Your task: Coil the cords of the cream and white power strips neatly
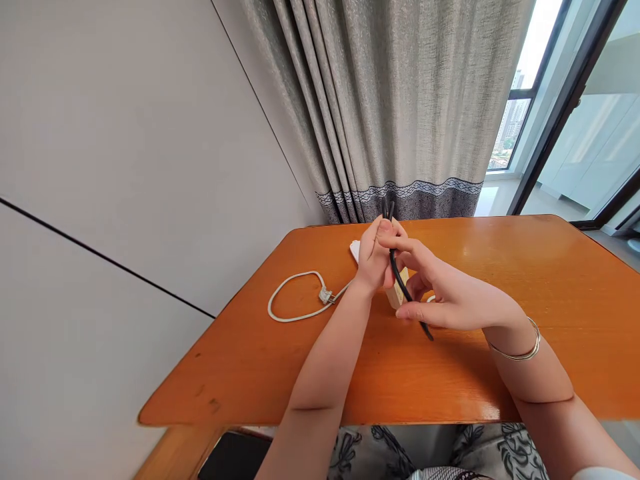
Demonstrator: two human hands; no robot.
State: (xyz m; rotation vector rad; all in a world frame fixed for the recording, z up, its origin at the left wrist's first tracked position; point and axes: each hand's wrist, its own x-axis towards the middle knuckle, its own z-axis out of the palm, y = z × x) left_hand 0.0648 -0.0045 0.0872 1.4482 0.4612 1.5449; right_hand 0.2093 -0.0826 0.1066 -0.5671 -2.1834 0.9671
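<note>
I have both hands meeting over the middle of the surface [500, 267], toward its far edge. The left hand [376, 260] sits just left of the right hand [440, 303], and a cable [397, 275] runs between them, pinched in both. Its upper end stands up above the left hand, and its lower end pokes out below the right hand, nearer me. A block [397, 295] rests on the surface under the hands. Left of the left wrist lies a looped cord [295, 303], with its plug [325, 295] on the loop's right side. The wall [125, 167] runs along the left, the curtain [400, 100] hangs behind the surface, and the window [520, 100] is right of the curtain.
</note>
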